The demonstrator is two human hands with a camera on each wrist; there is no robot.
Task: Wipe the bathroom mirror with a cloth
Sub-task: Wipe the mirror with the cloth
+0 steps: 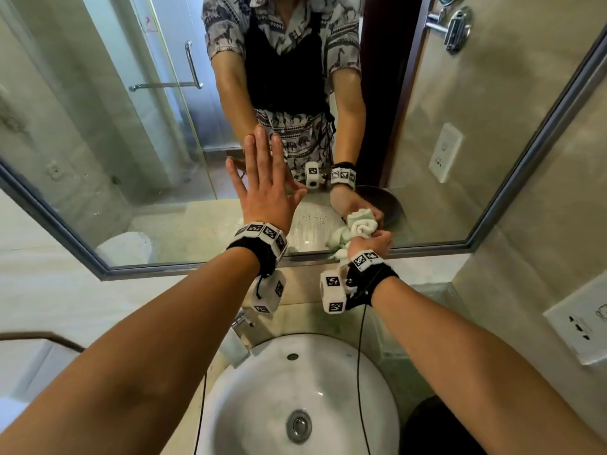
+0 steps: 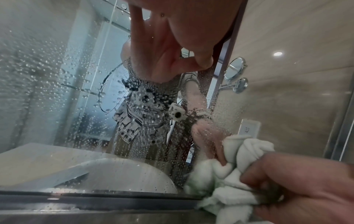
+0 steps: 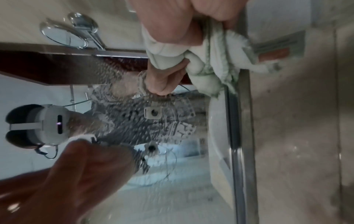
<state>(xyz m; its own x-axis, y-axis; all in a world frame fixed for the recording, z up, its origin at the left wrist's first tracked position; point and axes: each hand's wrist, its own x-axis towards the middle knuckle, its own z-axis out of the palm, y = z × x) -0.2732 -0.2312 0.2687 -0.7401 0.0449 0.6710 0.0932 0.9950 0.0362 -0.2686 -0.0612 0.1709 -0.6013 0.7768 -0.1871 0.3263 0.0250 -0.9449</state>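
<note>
On the left, the left hand [image 1: 262, 188] is spread flat, fingers straight and together, palm against the glass of the mirror [image 1: 98, 133] a little above its lower edge. It holds nothing and appears only to steady the person. The left wrist view shows that the glass below and beside this palm is thick with water droplets [image 2: 80, 106] (the head view barely shows them).

To the right, the right hand [image 1: 372, 243] is curled into a fist around a bunched pale green cloth [image 1: 356, 224], which is pressed to the glass right at the mirror's bottom frame [image 1: 197, 269], with some folds hanging down over the frame. The sink [image 1: 279, 349] sits directly below both arms.

The cloth looks like light, soft terry. It will crumple to whatever shape the fist gives it and is probably damp from the droplets. Bunched as it is, only a small knob of it meets the glass; a flatter pad under the palm would likely cover more. Its trailing ends could drag along the frame. The mirror is rigid, fixed and slippery when wet, so the cloth should glide under moderate pressure, though the braced palm may leave a print.
</note>
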